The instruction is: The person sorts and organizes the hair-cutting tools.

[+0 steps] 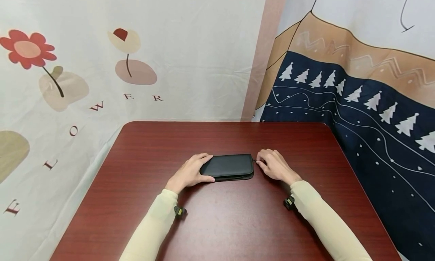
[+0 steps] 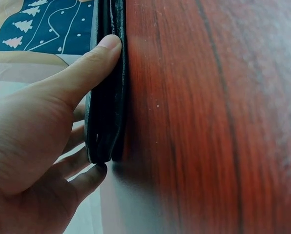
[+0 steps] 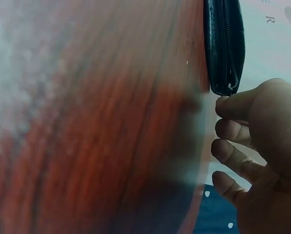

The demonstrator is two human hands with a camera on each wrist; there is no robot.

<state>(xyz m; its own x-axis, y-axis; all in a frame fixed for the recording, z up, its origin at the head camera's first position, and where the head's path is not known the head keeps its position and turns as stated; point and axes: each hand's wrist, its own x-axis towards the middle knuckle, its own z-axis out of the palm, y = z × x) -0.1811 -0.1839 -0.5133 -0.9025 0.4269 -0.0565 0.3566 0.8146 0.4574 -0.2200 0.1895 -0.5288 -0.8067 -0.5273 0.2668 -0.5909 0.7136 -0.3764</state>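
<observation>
Big picture first: a dark red wooden table fills the view, backed by a pale flower-print cloth on the left and a navy cloth with white trees on the right. Nothing else stands on the table, so nothing blocks either hand.

Down to the black zip case: it lies flat near the table's middle, long axis running left to right, between the two hands.

The left hand is on the case's left end, thumb along the near edge and fingers curled over the far side, clamping it. In the left wrist view the thumb presses the seam.

The right hand sits at the right end, fingers bent, fingertips pinched at the zip pull on that corner.
</observation>
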